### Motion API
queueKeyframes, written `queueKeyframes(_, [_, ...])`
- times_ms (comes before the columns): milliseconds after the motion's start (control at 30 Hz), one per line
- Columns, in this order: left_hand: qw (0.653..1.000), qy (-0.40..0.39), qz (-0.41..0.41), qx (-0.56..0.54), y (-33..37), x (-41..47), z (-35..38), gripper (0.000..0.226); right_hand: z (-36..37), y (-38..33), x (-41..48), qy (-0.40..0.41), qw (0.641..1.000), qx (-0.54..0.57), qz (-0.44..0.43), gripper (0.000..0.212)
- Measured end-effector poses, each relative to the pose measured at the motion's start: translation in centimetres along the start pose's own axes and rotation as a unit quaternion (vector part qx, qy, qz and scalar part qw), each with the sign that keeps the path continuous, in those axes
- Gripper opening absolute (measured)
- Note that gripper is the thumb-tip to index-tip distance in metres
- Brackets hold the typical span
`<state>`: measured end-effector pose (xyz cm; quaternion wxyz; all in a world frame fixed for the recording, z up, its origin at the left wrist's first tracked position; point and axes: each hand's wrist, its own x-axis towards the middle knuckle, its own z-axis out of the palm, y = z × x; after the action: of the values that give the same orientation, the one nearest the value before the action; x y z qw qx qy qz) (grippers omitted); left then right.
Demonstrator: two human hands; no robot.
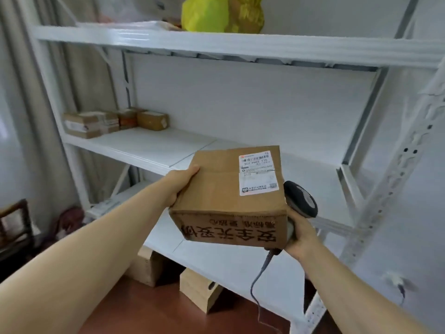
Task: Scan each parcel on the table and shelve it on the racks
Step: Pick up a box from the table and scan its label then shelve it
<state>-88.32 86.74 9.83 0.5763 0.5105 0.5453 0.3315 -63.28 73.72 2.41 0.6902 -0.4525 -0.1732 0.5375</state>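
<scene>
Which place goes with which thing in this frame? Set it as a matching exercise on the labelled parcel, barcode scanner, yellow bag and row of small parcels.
Things: 1 labelled parcel; 2 barcode scanner; 3 yellow bag; 4 row of small parcels.
Places: A top shelf; B gripped by right hand; C middle shelf, left end; D gripped by left hand.
Pairs: 1-D; 2-B; 3-A; 4-C.

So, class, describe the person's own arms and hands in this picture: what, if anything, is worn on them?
Both arms are bare: no sleeves show on the left forearm or the right forearm. The left hand and right hand wear no gloves, and no watch, bracelet or ring shows.
</scene>
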Motion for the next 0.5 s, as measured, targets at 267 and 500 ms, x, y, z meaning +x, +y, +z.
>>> queueKeyframes(267, [0.989,0.101,0.094,0.046,3.6,8.2,-8.2,0.045,12.5,0.1,13.1,-0.035,0.998,-0.032,0.042,0.036])
queueKeyframes(500, [0.966,0.172,0.128,0.147,6.4,19.0,-13.0,0.042,21.1,1.5,24.9,-0.05,0.986,-0.121,0.102,0.059])
